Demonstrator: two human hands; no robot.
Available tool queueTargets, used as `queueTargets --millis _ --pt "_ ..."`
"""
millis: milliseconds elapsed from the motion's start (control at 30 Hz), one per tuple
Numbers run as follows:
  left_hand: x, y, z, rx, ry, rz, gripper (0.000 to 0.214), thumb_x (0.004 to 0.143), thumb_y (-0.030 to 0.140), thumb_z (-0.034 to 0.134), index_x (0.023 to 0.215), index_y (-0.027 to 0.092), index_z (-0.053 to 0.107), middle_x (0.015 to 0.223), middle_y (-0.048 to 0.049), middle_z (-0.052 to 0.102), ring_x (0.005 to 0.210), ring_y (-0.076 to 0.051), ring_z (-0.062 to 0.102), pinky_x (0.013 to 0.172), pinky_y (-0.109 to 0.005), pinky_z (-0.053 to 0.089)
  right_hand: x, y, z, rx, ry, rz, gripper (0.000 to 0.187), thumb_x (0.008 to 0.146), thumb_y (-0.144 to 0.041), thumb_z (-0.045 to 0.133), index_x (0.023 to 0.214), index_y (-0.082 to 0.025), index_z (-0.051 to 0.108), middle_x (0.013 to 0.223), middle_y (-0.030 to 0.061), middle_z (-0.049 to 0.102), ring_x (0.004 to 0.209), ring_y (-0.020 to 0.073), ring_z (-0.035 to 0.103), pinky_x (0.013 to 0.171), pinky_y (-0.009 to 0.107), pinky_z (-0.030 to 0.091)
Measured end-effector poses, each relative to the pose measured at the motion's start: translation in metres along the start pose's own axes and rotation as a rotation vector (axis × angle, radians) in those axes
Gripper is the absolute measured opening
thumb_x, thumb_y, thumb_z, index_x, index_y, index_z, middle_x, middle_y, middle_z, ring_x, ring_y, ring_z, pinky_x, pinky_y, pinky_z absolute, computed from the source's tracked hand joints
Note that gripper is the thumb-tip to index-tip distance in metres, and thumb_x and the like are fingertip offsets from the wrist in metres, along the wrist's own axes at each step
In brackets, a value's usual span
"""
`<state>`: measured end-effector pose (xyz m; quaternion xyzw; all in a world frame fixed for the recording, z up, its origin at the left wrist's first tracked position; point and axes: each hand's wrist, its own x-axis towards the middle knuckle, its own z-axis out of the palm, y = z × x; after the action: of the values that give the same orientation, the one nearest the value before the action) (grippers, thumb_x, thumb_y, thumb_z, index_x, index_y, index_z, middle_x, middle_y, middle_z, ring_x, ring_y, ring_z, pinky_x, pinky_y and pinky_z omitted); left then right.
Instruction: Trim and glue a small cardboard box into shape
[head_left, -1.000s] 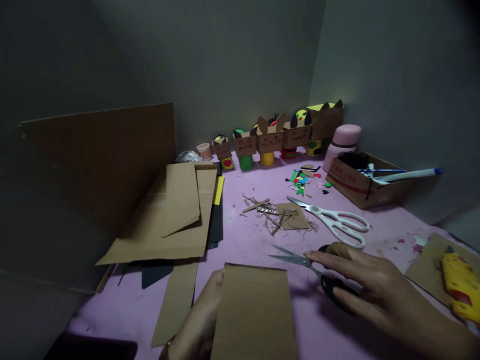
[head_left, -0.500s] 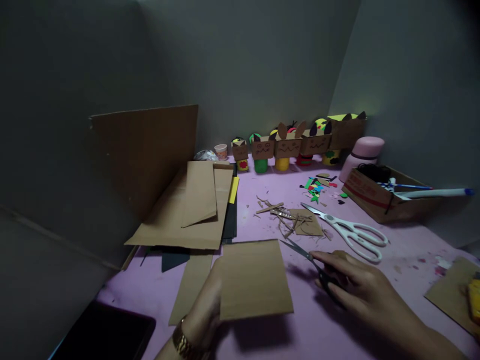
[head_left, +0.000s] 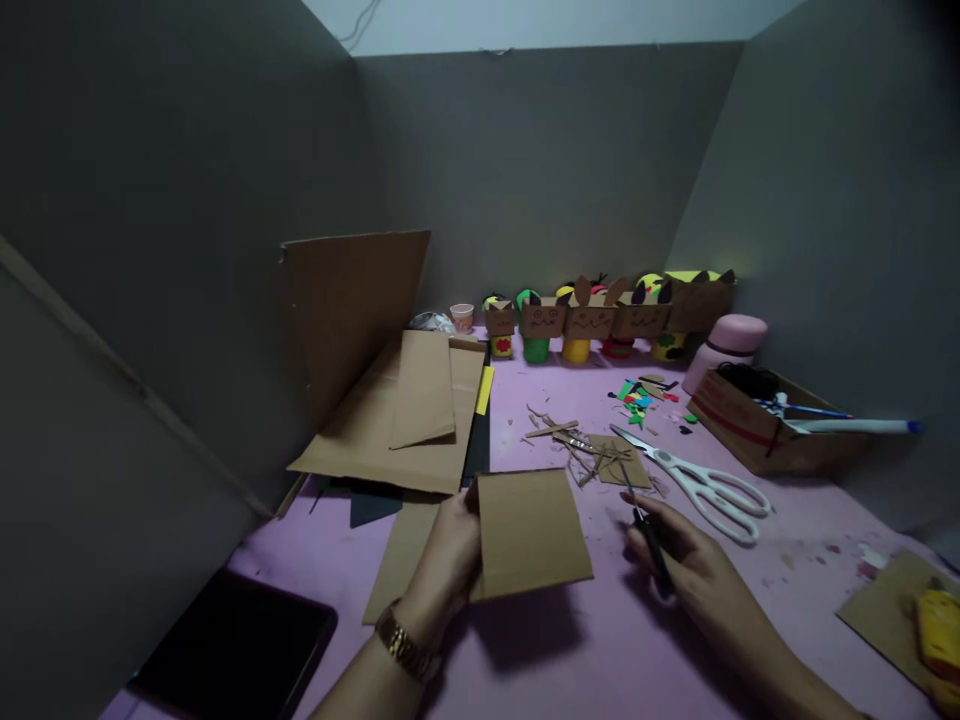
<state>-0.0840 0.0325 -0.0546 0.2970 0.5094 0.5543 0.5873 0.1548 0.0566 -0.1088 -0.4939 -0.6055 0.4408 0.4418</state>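
Observation:
My left hand (head_left: 454,550), with a gold watch on its wrist, grips a square piece of cardboard (head_left: 531,535) by its left side; the fingers behind it are hidden. The cardboard is held tilted above the pink tabletop, casting a shadow. In my right hand (head_left: 686,560) is a pair of small scissors with black handles (head_left: 651,550), blades pointing up and away, apart from the cardboard. Beyond them lie cardboard scraps (head_left: 592,455) on a small cardboard square (head_left: 628,470). Large white-handled scissors (head_left: 701,480) rest to the right of the scraps.
Cardboard sheets (head_left: 375,430) are stacked at left, near a black tablet-like object (head_left: 236,640). Cardboard animal figures (head_left: 589,320) line the back. At right are a pink flask (head_left: 724,350), an open box (head_left: 772,430) with pens, and a yellow object (head_left: 939,630) on cardboard.
The view has tilted up. The cardboard has turned slightly in my left hand, showing a fold at its left side. The small scissors have swung away from it, blades now pointing more upward.

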Motion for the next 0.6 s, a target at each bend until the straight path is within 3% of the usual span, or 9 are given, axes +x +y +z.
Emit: queueTargets --millis 100,300,467,600 --pt "0.002 -0.004 -0.005 0.024 -0.025 0.009 0.023 0.064 0.028 0.075 0.081 0.013 0.078 0.064 -0.0060 0.077 0.060 -0.024 0.070 0.060 -0.031 0.052 0.002 0.004 0.004 0.100 0.031 0.085 0.056 0.072 -0.049 0.074 0.116 -0.015 0.064 0.071 -0.0005 0.060 0.062 0.0161 0.058 0.057 0.028 0.049" --pt "0.009 -0.012 -0.011 0.051 -0.073 0.051 0.026 0.067 0.024 0.075 0.090 0.014 0.078 0.076 -0.0074 0.080 0.076 -0.026 0.073 0.077 -0.034 0.054 0.006 0.010 0.006 0.094 0.090 0.084 0.058 0.065 -0.048 0.080 0.113 -0.017 0.067 0.075 -0.0003 0.062 0.064 0.0152 0.055 0.058 0.026 0.047" --pt "0.013 -0.018 -0.013 0.069 -0.110 0.061 0.028 0.065 0.020 0.076 0.092 0.016 0.078 0.084 -0.0086 0.081 0.080 -0.027 0.073 0.078 -0.036 0.054 0.004 0.010 0.016 0.083 0.135 0.054 0.052 0.061 -0.046 0.082 0.105 -0.019 0.071 0.080 0.0020 0.066 0.067 0.0168 0.058 0.056 0.026 0.046" --pt "0.016 -0.021 -0.014 0.076 -0.099 0.066 0.025 0.063 0.019 0.077 0.088 0.015 0.079 0.085 -0.0093 0.081 0.082 -0.028 0.073 0.075 -0.034 0.054 0.017 -0.004 0.015 0.120 0.151 0.034 0.053 0.058 -0.047 0.083 0.101 -0.017 0.071 0.063 -0.0017 0.060 0.052 0.0143 0.053 0.046 0.026 0.042"
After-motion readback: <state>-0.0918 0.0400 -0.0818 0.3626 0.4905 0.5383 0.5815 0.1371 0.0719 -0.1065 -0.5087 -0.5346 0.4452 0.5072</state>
